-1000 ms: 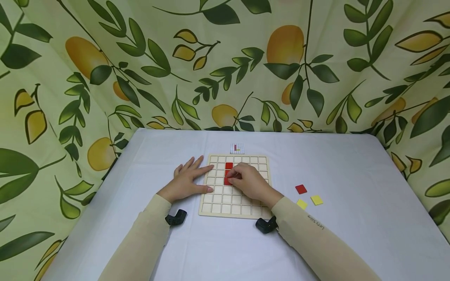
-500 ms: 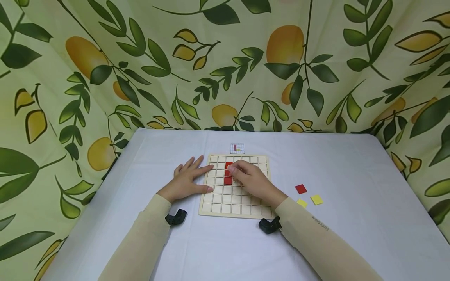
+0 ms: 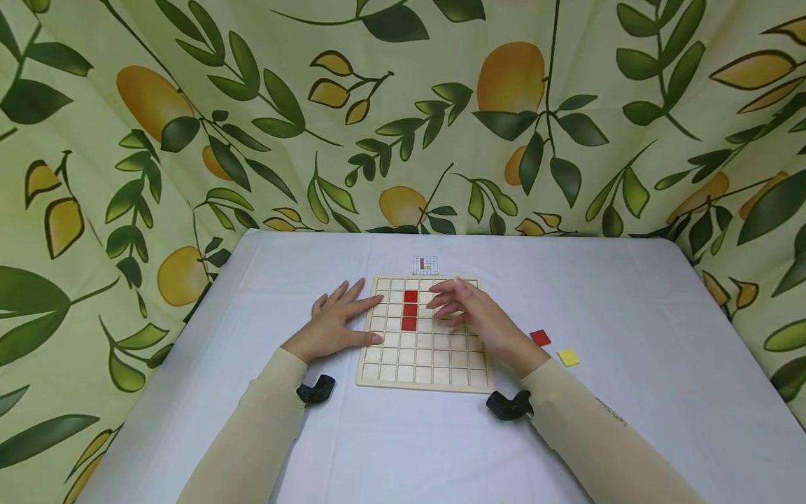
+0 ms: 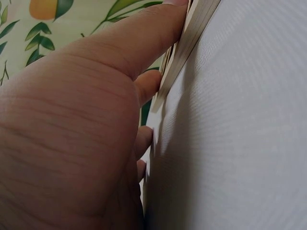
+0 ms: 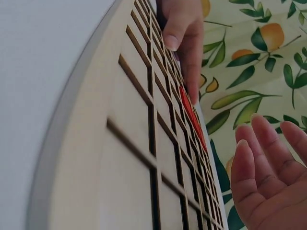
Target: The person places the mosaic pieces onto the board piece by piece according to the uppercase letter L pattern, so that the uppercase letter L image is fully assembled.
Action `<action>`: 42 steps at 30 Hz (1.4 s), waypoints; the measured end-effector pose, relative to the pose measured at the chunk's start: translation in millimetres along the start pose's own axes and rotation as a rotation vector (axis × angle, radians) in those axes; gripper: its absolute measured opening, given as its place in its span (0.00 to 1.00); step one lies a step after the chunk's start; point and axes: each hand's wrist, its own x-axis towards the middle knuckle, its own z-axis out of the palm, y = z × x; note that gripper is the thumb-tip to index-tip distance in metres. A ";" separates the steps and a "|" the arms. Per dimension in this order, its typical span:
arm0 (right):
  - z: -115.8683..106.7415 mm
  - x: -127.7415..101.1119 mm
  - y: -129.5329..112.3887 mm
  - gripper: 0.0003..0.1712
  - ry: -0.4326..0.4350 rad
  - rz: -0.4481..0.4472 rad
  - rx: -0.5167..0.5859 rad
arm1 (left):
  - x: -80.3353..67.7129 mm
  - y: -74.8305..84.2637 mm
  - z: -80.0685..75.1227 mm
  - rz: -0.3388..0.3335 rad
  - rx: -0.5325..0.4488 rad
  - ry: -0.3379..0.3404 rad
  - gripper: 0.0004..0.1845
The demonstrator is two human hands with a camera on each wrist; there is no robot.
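Filling the grid board (image 3: 420, 364) with coloured tiles looks roughly half done, going by the pieces in view: three red tiles (image 3: 410, 309) already sit in a vertical run in the board's upper rows, each in its own cell. Off the board, on the worktop (image 3: 630, 294) to the right, a loose red tile (image 3: 539, 337) and a yellow tile (image 3: 568, 358) lie near each other, not yet placed; whether another piece is hidden behind the right wrist cannot be told. A small pattern card (image 3: 425, 265) lies just beyond the board's far edge. The right hand (image 3: 469, 315) hovers above the board's right part with fingers spread and relaxed, holding nothing. The left hand (image 3: 336, 323) lies flat, fingers straight, pressing the board's left edge.
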 end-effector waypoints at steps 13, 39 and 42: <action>-46.5 -38.3 4.5 0.37 0.057 -0.076 -0.039 | 0.8 -1.2 0.8 -0.004 0.001 -0.003 0.50; -129.7 -85.3 36.6 0.33 0.190 0.093 -0.309 | 1.2 -1.6 2.0 -0.017 0.019 -0.006 0.49; -131.5 -86.6 43.0 0.30 0.173 0.102 -0.369 | 1.5 -1.5 1.9 -0.018 0.021 -0.008 0.49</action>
